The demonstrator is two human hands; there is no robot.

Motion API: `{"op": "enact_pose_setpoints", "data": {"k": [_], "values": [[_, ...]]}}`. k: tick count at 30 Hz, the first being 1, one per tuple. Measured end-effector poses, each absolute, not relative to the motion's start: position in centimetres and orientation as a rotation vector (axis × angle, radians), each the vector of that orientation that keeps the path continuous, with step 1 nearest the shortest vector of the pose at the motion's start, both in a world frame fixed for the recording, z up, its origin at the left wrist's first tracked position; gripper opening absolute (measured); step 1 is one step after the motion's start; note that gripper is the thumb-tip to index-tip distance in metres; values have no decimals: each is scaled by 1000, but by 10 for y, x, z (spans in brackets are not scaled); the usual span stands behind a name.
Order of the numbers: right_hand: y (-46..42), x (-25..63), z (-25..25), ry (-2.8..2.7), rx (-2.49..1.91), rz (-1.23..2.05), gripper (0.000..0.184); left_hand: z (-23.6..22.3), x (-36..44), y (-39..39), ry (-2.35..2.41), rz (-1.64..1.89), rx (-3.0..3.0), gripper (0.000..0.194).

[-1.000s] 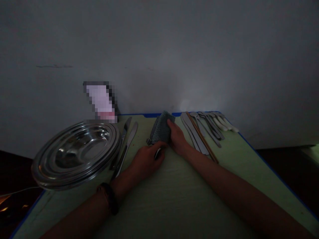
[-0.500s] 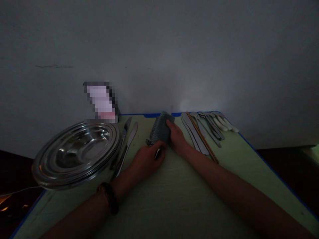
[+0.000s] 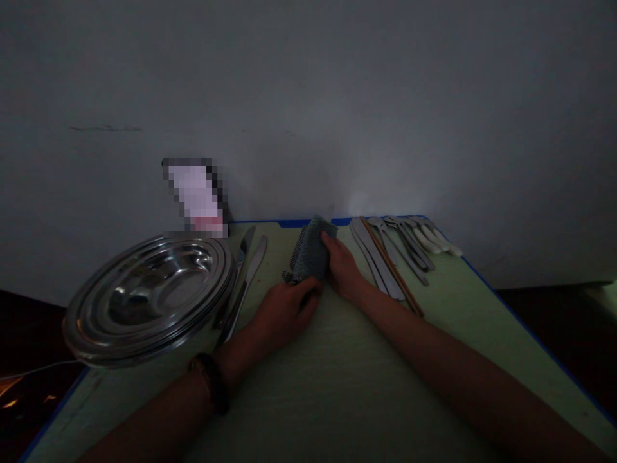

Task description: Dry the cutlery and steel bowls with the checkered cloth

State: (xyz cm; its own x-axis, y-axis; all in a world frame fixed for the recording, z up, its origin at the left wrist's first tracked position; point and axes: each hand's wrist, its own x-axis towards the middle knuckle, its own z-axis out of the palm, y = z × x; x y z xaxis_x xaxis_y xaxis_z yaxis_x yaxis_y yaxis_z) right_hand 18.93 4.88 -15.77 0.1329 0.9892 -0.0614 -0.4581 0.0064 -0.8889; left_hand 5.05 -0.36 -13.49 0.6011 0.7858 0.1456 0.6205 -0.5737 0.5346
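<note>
A folded grey-green cloth (image 3: 313,249) with a dark-patterned edge is held upright in the middle of the table. My right hand (image 3: 342,269) grips its right side, thumb against the face of the cloth. Just below the cloth, my left hand (image 3: 289,305) is closed around a dark, shiny handle (image 3: 307,299), mostly hidden by the fingers. Whatever the handle belongs to is out of sight, perhaps within the cloth. Two table knives (image 3: 250,273) lie to the left of my left hand, their handles toward me.
Stacked shiny metal plates (image 3: 80,321) stand at the left. Behind them a blurred phone (image 3: 195,193) leans on the wall. On the right lie several knives (image 3: 376,257), wooden chopsticks (image 3: 393,270), metal spoons and forks (image 3: 409,244) and white-handled pieces (image 3: 429,238). The green table (image 3: 347,386) has blue edges.
My left hand has turned slightly, and the handle's bright end that showed between its fingers is now mostly covered. The cloth and my right hand have hardly moved.
</note>
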Motion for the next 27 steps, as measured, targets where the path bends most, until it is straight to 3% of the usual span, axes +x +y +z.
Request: {"op": "enact_pose_setpoints", "data": {"k": [27], "values": [[48,187,-156,-689,-926,1344,32,-132,52,-4,1185,462,2395,20]]}}
